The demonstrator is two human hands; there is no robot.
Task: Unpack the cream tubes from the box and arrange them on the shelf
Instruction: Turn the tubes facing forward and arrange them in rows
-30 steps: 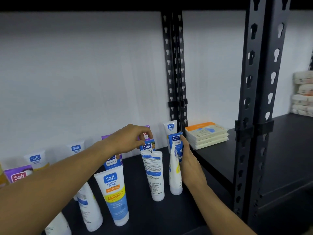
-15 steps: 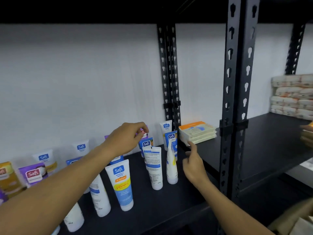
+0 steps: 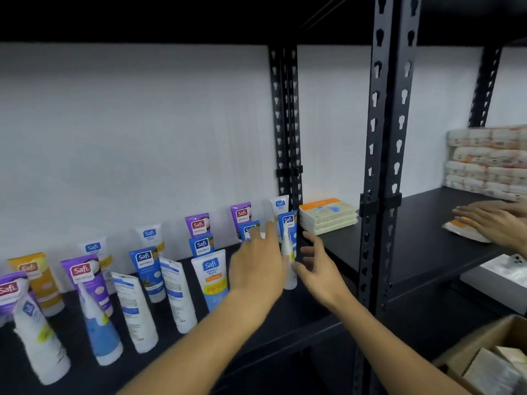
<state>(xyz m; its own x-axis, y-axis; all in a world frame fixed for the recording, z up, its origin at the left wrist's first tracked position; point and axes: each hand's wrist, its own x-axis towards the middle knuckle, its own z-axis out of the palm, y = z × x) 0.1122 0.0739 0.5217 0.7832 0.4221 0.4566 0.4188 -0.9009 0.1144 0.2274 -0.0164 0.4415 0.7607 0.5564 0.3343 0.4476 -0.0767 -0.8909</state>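
Several Safi cream tubes stand cap-down in rows on the black shelf (image 3: 302,315), among them a white and blue Vitamin C tube (image 3: 212,276), a purple tube (image 3: 88,277) and a white tube (image 3: 288,260) at the row's right end. My left hand (image 3: 256,266) hovers in front of the right-hand tubes with fingers spread and holds nothing. My right hand (image 3: 319,269) is beside the white tube, fingers extended, empty. A cardboard box (image 3: 482,346) with packs inside sits at the lower right.
Black slotted uprights (image 3: 382,166) divide the shelf bays. A stack of flat packs (image 3: 328,215) lies just right of the tubes. Another person's hands (image 3: 496,223) rest on a pack on the right bay, with stacked packs (image 3: 487,161) behind.
My left hand has let go of the back tube and drawn back towards me. My right hand has come off the white tube and opened. The view has swung left and back.
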